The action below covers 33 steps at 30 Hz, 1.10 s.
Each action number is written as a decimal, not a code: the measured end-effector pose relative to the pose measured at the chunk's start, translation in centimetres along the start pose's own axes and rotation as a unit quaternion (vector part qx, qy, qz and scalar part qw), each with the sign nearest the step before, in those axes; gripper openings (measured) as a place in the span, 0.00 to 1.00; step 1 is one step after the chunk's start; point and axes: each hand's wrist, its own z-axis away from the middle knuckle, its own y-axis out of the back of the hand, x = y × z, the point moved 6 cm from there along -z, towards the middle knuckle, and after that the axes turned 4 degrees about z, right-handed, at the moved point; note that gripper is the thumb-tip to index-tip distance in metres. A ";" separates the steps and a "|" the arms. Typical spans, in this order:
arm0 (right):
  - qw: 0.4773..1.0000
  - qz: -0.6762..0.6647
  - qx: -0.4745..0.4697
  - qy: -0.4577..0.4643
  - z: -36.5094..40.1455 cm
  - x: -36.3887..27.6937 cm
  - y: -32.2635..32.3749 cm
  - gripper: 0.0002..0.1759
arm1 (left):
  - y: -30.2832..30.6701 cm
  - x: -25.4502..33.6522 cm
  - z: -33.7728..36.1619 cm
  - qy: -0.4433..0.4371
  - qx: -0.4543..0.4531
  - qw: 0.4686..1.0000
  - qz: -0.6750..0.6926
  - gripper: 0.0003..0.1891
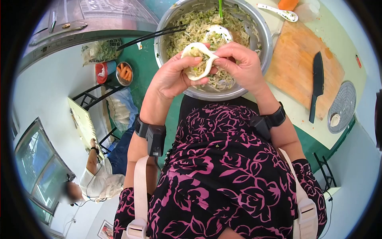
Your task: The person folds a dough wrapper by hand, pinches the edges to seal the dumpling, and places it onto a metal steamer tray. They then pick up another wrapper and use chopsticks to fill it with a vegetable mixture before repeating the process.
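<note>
A round dough wrapper (201, 76) with shredded filling on it rests in my left hand (174, 74), whose thumb presses on the filling side. My right hand (243, 63) pinches the wrapper's right edge together between thumb and fingers. Both hands are above a large metal bowl (266, 47) of shredded vegetable filling (191, 24). In the bowl lie a white spoon (220, 32) and a green-handled utensil (220, 8). Dark chopsticks (153, 37) lean over its left rim.
Right of the bowl, a wooden cutting board (294, 59) carries a black knife (316, 83). Nearby are a grey perforated plate (343, 103) and a spotted spoon (278, 12). A bowl of carrots (124, 74) stands at left. Another person (99, 179) is at a table lower left.
</note>
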 end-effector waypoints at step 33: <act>0.998 0.037 -0.039 -0.026 0.6 0.1 0.5 0.16 | -0.4 -0.9 0.3 -0.040 0.048 0.996 -0.064 0.17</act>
